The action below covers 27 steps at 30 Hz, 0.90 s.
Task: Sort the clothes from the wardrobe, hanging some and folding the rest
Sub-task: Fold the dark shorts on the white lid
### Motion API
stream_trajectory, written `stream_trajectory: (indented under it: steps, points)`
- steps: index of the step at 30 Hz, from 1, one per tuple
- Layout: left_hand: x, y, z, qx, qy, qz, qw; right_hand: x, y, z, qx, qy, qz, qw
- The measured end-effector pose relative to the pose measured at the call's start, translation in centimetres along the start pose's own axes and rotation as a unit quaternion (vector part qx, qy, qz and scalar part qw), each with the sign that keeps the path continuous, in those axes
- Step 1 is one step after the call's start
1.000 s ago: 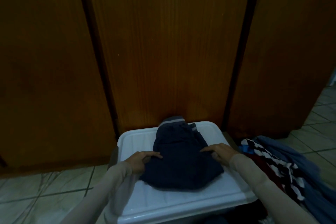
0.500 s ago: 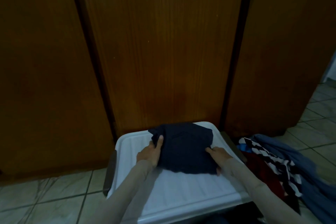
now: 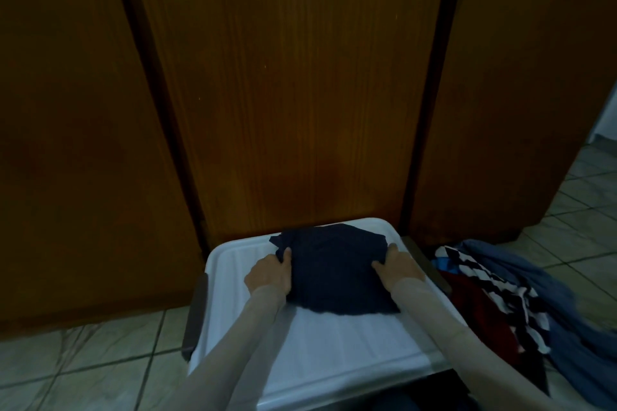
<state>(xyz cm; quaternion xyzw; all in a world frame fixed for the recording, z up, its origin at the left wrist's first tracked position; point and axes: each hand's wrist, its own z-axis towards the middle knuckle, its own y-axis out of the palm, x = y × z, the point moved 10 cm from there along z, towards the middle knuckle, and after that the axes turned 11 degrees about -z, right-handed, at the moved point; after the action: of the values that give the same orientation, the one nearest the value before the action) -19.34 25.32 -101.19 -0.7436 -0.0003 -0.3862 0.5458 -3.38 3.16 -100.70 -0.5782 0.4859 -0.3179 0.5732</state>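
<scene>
A dark navy garment (image 3: 334, 270), folded into a rough square, lies on the far half of a white ribbed box lid (image 3: 340, 347). My left hand (image 3: 268, 274) grips its left edge, thumb on top of the cloth. My right hand (image 3: 399, 269) holds its right edge, fingers curled at the far right corner. Both forearms wear pale sleeves. A heap of unsorted clothes (image 3: 507, 307) lies on the floor to the right: a dark and white striped piece, something dark red, and blue fabric.
Closed brown wardrobe doors (image 3: 300, 93) rise directly behind the lid. A dark handle (image 3: 195, 314) of the box sticks out at the lid's left side. Pale floor tiles (image 3: 83, 367) spread to the left and far right.
The garment went from lying long, with a grey waistband at the far end, to a compact square. My hands moved from resting on top of it to holding its side edges.
</scene>
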Motion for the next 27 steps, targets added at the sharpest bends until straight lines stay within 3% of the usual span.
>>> stream_trajectory:
  steps: [3, 7, 13, 16, 21, 24, 27]
  points:
    - [0.6, -0.9, 0.5, 0.037, 0.004, -0.079, 0.996, -0.3, -0.9, 0.3, 0.034, 0.030, 0.128, 0.991]
    - [2.4, -1.0, 1.8, 0.015, 0.042, -0.162, 0.986, -0.2, -0.9, 2.0, 0.020, 0.092, 0.222, 0.970]
    - [3.0, -0.2, 2.9, 0.035, 0.029, -0.138, 0.989, 0.0, -1.2, 3.1, 0.044, 0.107, 0.252, 0.961]
    - [3.1, 0.1, 3.1, 0.056, 0.017, -0.170, 0.984, -0.2, -1.4, 2.6, 0.072, 0.106, 0.300, 0.945]
    - [2.2, 0.1, 3.4, 0.073, -0.010, -0.247, 0.966, -0.8, -1.6, 2.6, 0.142, 0.078, 0.272, 0.949]
    - [1.6, 0.5, 4.2, 0.062, -0.017, -0.289, 0.955, -1.0, -0.8, 3.1, 0.142, 0.078, 0.256, 0.953]
    - [1.6, 0.6, 4.8, 0.065, -0.008, -0.257, 0.964, -0.8, 0.5, 3.7, 0.109, 0.100, 0.245, 0.958]
